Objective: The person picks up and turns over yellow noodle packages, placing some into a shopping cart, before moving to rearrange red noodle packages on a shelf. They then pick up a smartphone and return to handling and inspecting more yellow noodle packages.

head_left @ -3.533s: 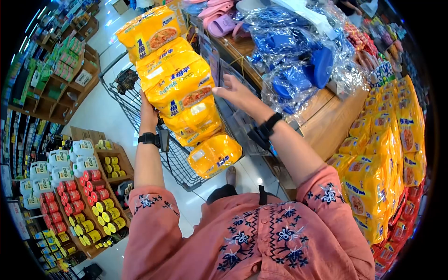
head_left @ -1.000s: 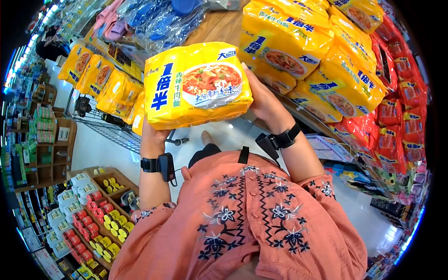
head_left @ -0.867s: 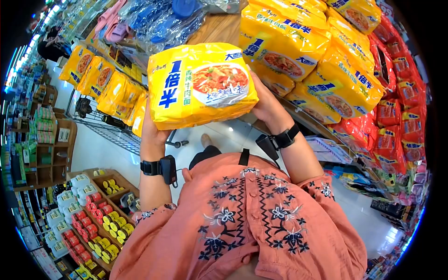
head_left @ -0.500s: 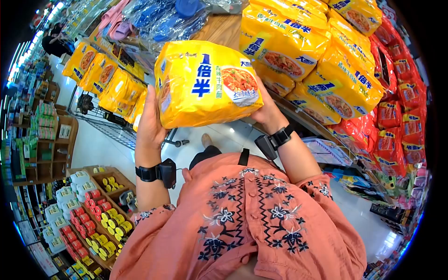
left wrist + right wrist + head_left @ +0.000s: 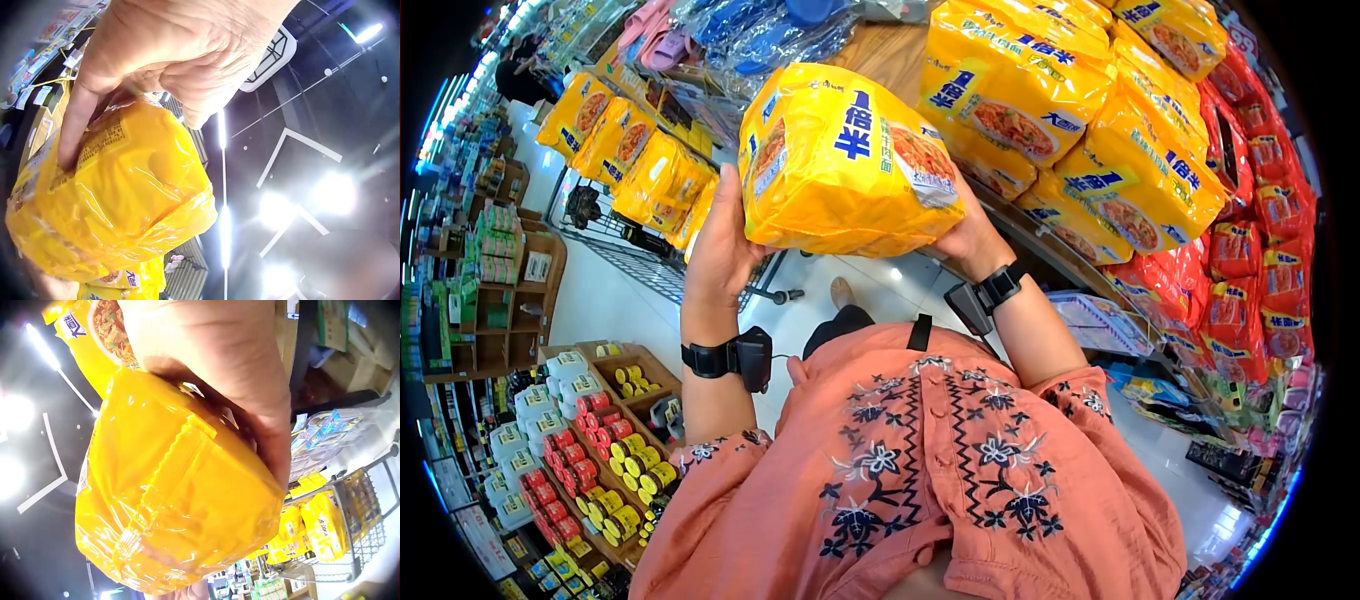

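Observation:
Both hands hold a yellow multipack of instant noodles [image 5: 845, 165] in front of the body, its printed face up and its left end tilted into view. My left hand [image 5: 722, 240] supports the left end, thumb pointing up beside it; in the left wrist view its fingers [image 5: 78, 125] bend against the wrapper's underside. At the opposite end my right hand [image 5: 972, 232] grips the pack, its fingers mostly hidden behind. The right wrist view shows the crimped end seam of the noodle multipack [image 5: 169, 487] close under that hand.
Matching yellow noodle packs [image 5: 1015, 80] are stacked on a wooden display [image 5: 880, 60] at right, with red packs [image 5: 1240, 250] beyond. A shopping cart [image 5: 625, 265] with several yellow packs [image 5: 635, 160] stands at left. A shelf of jars and jugs [image 5: 590, 460] is at lower left.
Earlier the hands were at packs in the cart; the view has since swung toward the stacked display. Over the last second the held multipack has rotated, exposing its left end, with the left thumb lifting aside.

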Motion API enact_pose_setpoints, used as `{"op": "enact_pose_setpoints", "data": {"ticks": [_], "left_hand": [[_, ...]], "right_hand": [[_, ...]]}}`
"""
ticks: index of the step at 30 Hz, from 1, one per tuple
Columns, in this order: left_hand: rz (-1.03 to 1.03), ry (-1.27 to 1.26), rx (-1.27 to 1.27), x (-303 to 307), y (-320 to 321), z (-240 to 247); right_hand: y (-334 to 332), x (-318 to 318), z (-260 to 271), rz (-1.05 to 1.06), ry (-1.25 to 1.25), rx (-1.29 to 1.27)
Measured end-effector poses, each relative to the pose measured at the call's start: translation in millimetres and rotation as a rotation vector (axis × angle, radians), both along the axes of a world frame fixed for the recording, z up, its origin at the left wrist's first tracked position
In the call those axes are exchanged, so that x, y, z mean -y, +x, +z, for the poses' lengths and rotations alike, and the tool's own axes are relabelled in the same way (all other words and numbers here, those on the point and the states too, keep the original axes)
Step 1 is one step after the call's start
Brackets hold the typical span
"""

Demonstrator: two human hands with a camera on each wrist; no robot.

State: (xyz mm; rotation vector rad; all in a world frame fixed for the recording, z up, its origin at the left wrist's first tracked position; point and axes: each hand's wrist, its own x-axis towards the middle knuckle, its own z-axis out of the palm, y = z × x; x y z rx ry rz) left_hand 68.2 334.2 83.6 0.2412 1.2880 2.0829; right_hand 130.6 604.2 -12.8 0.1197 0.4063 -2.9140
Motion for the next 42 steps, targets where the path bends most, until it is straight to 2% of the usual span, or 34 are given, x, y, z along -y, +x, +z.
{"op": "enact_pose_setpoints", "data": {"ticks": [2,5,9,12,13,17,20,21,22,24,25,28,29,32,35,38,39,42], "left_hand": [[-0.051,0.018,-0.001,4.8,-3.3,-1.2],[0.079,-0.192,-0.046,-2.4,5.0,8.8],[0.097,-0.183,-0.066,17.0,-7.8,-13.5],[0.172,-0.094,0.049,15.6,0.1,-19.1],[0.142,-0.023,0.059,20.4,-4.2,-28.4],[0.304,0.025,0.129,27.2,-6.1,-67.1],[0.287,0.178,0.22,33.5,-5.3,-96.1],[0.31,0.23,0.268,36.8,-5.4,-105.7],[0.247,0.324,0.25,42.7,-11.0,-127.7],[0.005,0.651,0.243,41.5,-15.0,-139.1],[0.027,0.623,0.29,42.1,-12.3,-142.3],[0.009,0.666,0.337,33.7,-10.2,-145.0],[-0.006,0.685,0.349,29.6,-9.1,-144.8],[-0.064,0.743,0.377,17.3,-1.2,-135.2],[-0.077,0.729,0.361,10.1,1.0,-133.3],[0.008,0.488,0.258,21.6,-14.9,-156.1],[-0.079,0.598,0.322,23.2,-16.6,-146.8],[0.213,0.087,0.248,32.9,-22.1,-110.7]], "right_hand": [[-0.3,1.2,4.4,-0.02,0.062,-0.014],[-1.4,-1.4,3.0,-0.03,0.116,-0.025],[12.3,0.2,28.5,-0.039,0.219,-0.042],[8.4,3.5,34.9,-0.076,0.365,-0.02],[8.2,4.1,35.0,-0.072,0.36,-0.027],[9.9,10.8,54.8,-0.084,0.531,0.021],[14.5,5.5,65.8,-0.03,0.788,0.05],[22.3,10.9,88.6,-0.024,0.94,0.126],[29.2,13.4,102.1,-0.044,0.971,0.046],[39.4,14.1,116.1,-0.089,1.027,-0.112],[39.7,14.4,115.8,-0.12,0.919,-0.165],[27.9,20.3,94.1,-0.198,1.205,-0.083],[30.1,24.2,91.7,-0.12,1.153,-0.043],[23.3,35.8,69.0,0.09,0.716,-0.192],[27.1,41.1,80.6,0.066,0.658,-0.176],[28.6,35.8,79.5,0.028,0.575,-0.155],[29.5,34.1,79.1,0.009,0.546,-0.148],[30.6,23.1,78.6,0.013,0.45,-0.146]]}}
